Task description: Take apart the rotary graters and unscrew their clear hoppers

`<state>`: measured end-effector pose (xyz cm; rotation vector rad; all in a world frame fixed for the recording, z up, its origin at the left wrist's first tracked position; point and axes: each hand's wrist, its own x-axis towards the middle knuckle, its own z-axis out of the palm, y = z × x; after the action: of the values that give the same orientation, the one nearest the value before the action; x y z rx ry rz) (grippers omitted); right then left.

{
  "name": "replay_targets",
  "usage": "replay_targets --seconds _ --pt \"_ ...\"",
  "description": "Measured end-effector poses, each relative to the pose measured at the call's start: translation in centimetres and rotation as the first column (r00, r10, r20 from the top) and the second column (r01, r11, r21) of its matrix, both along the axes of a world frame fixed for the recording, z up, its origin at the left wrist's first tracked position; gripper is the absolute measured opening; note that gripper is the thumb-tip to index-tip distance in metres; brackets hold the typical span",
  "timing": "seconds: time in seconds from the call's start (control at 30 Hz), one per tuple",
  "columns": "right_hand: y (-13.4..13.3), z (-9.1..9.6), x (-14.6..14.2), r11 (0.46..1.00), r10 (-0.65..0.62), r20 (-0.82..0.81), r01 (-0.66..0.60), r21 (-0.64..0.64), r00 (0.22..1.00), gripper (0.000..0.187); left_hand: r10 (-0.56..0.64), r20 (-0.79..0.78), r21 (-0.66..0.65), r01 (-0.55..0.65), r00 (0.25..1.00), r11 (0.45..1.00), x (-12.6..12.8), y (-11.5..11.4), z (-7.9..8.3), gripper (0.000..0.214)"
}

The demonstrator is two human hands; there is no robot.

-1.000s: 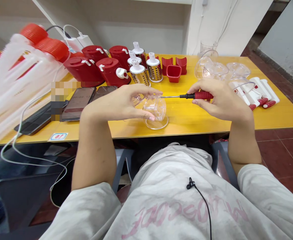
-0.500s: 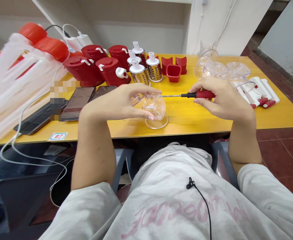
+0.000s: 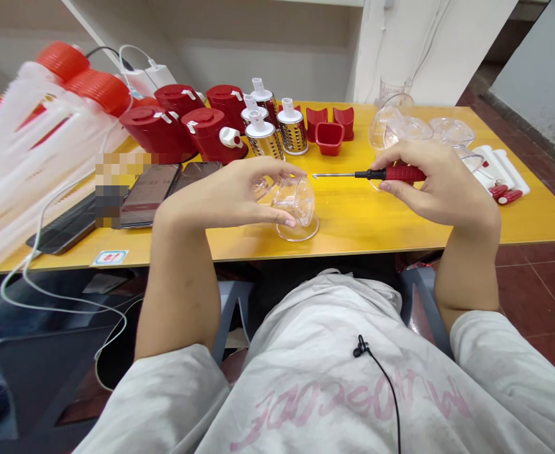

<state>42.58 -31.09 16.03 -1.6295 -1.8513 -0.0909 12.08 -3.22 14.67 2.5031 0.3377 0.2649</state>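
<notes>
- Left hand wraps firmly round a clear plastic cup, which sits tilted on its round base
- Right hand grips a red-handled screwdriver — tip near the cup, not touching
- Yellow table carries metal graters and phones

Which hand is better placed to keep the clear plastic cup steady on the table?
Probably the left hand: it grips the clear plastic cup, while the right hand holds the red-handled screwdriver.
</notes>
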Motion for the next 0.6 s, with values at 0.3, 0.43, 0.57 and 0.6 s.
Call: replay_targets --seconds 0.3,0.43,0.57,0.6 --pt "-0.8 0.5 0.1 0.998 -0.057 -0.022 0.057 0.024 0.998 0.023 -0.003 0.273 0.151 -0.039 0.962 0.988 1.1 -2.4 -0.2 0.096" --pt "-0.9 0.7 -0.3 0.998 -0.067 -0.045 0.067 -0.011 0.997 0.023 0.048 0.401 0.132 -0.109 0.915 0.985 2.0 -4.1 0.0 0.058" --pt "-0.9 0.7 -0.7 0.999 -0.045 -0.054 0.046 0.025 0.998 0.024 0.115 0.45 0.07 -0.164 0.886 0.984 2.7 -4.7 -0.5 0.04" --pt "-0.9 0.7 -0.7 0.999 -0.046 -0.054 0.047 0.022 0.998 0.024 0.124 0.46 0.055 -0.168 0.879 0.984 2.8 -4.7 -0.7 0.037"
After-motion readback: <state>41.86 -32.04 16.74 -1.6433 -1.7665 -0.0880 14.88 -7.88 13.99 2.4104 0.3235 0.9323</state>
